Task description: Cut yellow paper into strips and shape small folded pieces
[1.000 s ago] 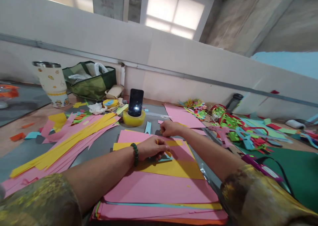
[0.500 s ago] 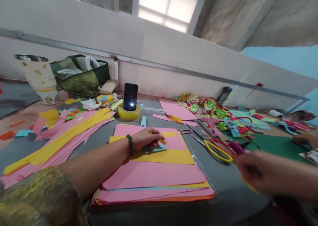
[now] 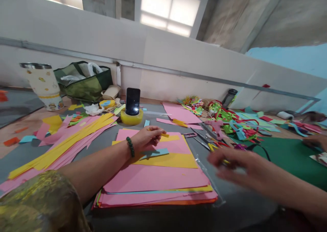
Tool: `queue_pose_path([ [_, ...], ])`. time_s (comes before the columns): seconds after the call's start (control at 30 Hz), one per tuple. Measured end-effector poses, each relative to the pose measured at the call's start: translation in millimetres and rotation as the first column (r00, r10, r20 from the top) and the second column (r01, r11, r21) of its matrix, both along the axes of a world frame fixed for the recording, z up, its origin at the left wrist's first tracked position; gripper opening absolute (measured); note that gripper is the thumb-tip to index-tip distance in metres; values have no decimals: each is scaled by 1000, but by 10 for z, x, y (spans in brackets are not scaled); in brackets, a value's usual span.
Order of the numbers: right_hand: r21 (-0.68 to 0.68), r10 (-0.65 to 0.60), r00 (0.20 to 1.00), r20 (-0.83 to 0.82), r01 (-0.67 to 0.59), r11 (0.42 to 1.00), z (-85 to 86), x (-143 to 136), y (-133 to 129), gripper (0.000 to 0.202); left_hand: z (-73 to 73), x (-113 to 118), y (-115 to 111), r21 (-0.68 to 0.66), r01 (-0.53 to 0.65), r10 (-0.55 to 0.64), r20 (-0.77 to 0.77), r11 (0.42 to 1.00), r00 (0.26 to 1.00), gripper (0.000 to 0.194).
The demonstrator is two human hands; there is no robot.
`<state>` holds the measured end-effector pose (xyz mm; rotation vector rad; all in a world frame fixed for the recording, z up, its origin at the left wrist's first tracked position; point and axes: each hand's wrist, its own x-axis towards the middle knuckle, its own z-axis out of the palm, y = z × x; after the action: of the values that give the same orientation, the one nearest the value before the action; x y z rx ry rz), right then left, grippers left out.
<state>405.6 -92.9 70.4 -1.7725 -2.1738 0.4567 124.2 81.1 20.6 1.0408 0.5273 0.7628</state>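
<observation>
My left hand (image 3: 148, 138), with a green bead bracelet at the wrist, pinches a small yellow paper strip (image 3: 165, 135). It is above a pink paper sheet (image 3: 153, 177) on top of a stack. A light blue paper strip (image 3: 155, 153) lies beneath the hand, across a wide yellow strip (image 3: 176, 160). My right hand (image 3: 227, 162), blurred, is over the handles of the scissors (image 3: 211, 147) right of the stack. Its thumb and fingers look apart, with yellow showing between them. The hand hides most of the handles; no firm grip shows.
Long yellow and pink strips (image 3: 68, 143) lie left. Behind the stack, a phone (image 3: 133, 101) stands in a yellow tape roll (image 3: 131, 117). A pink glue gun (image 3: 216, 128) and colourful scraps (image 3: 242, 126) lie right. Another person's hand (image 3: 315, 142) is at the far right.
My right hand has moved left, from beside the scissors to over their handles. My left hand has risen slightly and shifted back, uncovering more of the light blue strip.
</observation>
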Motion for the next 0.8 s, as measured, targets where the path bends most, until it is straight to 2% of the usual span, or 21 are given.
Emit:
queue_pose_path([
  [0.03,15,48,997,-68,-47,999,221,-271,324,29,11,-2,6,2,-20,20,30,1000,999,23],
  [0.07,58,64,986,-151,-56,997,370,-515,619,33,20,-4,12,4,-40,39,56,999,998,25],
  [0.1,56,79,971,-225,-68,996,443,-721,876,38,28,-6,18,5,-59,58,79,998,995,26],
  [0.17,26,100,914,-393,-98,995,403,-1004,1266,42,40,-9,28,4,-100,99,120,995,988,28],
  [0.27,-44,94,811,-578,-146,988,163,-1176,1578,37,58,-15,42,1,-165,163,153,986,975,30],
  [0.4,-28,77,740,-668,-129,991,5,-1200,1701,35,133,-80,86,9,-178,176,97,984,980,35],
  [0.5,-9,63,693,-718,-99,995,-19,-1169,1739,34,250,-211,176,167,-199,223,-137,966,965,46],
  [0.57,28,70,654,-754,-76,997,-25,-1129,1760,34,344,-317,252,330,-280,365,-230,901,902,49],
  [0.67,117,120,584,-803,-43,992,-24,-1052,1761,35,462,-421,320,485,-400,540,-188,778,821,49],
  [0.73,141,150,574,-805,-59,988,-37,-1018,1735,36,493,-417,301,563,-357,544,-204,745,814,46],
  [0.8,118,167,597,-784,-120,986,-71,-1016,1694,35,480,-363,238,617,-177,447,-315,767,838,41],
])
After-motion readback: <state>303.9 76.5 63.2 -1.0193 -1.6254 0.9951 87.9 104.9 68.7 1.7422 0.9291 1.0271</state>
